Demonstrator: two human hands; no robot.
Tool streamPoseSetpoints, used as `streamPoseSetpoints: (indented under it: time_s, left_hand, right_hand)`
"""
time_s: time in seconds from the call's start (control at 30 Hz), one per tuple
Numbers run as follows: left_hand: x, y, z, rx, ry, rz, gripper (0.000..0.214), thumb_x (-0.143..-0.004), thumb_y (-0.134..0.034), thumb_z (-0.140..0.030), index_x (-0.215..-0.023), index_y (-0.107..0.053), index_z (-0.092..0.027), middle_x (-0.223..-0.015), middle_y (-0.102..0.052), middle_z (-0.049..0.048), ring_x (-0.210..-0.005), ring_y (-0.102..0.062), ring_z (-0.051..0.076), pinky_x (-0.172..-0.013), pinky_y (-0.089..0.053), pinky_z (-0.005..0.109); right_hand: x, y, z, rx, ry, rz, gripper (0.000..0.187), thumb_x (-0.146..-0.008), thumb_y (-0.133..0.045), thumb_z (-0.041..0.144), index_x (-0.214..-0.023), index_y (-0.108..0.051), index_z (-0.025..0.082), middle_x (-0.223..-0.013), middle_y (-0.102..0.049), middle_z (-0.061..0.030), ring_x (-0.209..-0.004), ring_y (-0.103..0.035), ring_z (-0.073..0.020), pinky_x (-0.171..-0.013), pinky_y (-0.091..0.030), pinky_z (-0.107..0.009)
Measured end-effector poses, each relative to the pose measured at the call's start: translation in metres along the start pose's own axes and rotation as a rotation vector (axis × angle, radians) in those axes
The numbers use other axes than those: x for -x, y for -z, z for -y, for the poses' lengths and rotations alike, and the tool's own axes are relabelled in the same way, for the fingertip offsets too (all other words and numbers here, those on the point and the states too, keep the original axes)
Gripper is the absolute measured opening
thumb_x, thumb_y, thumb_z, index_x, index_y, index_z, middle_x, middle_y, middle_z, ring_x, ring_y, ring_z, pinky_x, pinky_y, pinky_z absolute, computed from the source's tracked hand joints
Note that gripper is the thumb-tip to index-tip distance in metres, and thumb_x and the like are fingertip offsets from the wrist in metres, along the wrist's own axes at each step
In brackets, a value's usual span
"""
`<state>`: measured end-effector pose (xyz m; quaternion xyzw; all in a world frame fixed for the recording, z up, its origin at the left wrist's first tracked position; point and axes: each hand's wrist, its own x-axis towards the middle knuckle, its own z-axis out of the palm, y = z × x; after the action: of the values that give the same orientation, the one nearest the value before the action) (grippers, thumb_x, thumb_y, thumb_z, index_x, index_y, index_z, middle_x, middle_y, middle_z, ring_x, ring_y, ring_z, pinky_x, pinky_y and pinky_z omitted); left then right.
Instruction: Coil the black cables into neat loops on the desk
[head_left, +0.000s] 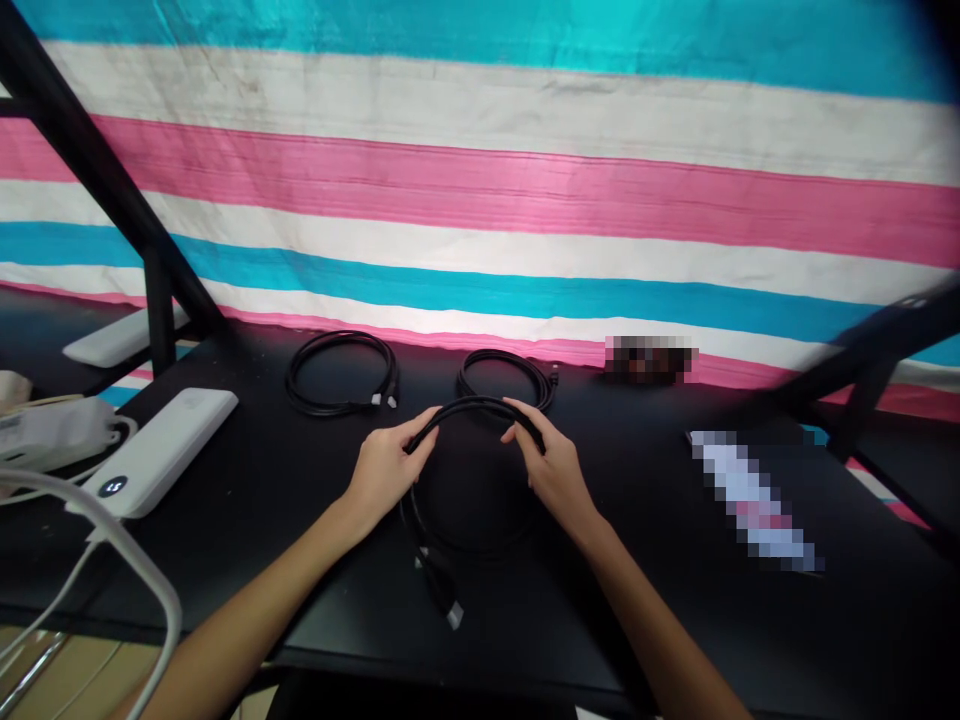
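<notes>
Between my two hands is a coiled black cable [480, 403], its top arc raised toward the far side of the table. My left hand [391, 462] pinches the loop's left side between thumb and fingers. On the right side, my right hand [551, 462] grips the same loop. A loose end with a silver plug [454, 614] hangs below my left hand, and a second light connector [422, 558] shows near it. Just beyond lies another coiled black cable [506, 360], partly covered by the held loop. Farther left rests a third coiled black cable [341, 372] with pale plugs.
A white power bank [161, 455] with a small display and white cords [135, 560] occupy the left. Another white device [120, 338] lies behind the black frame [157, 300]. Pixelated items sit at the back right [649, 360] and right [754, 505]. A striped sheet [487, 190] hangs behind.
</notes>
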<state>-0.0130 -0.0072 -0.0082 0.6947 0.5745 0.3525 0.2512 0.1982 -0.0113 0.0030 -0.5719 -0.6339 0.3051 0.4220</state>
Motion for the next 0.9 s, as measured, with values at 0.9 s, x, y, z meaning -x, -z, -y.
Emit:
streamPoseSetpoints:
  time_s: [0.9]
  left_hand:
    - [0.0009,0.0024,-0.0059,-0.381,-0.133,-0.059,0.035,-0.083,-0.051,-0.038,-0.115,-0.062,-0.030,-0.077,-0.072,-0.0003,-0.055,-0.062,0.015,-0.053,-0.040,0.022]
  right_hand:
    - [0.0023,-0.0032,0.0027,0.137,0.287,0.056,0.033,-0.087,-0.047,0.021,-0.118,-0.059,0.018,-0.091,-0.065,-0.0056,-0.066,-0.055,-0.0124,-0.064,-0.043,-0.024]
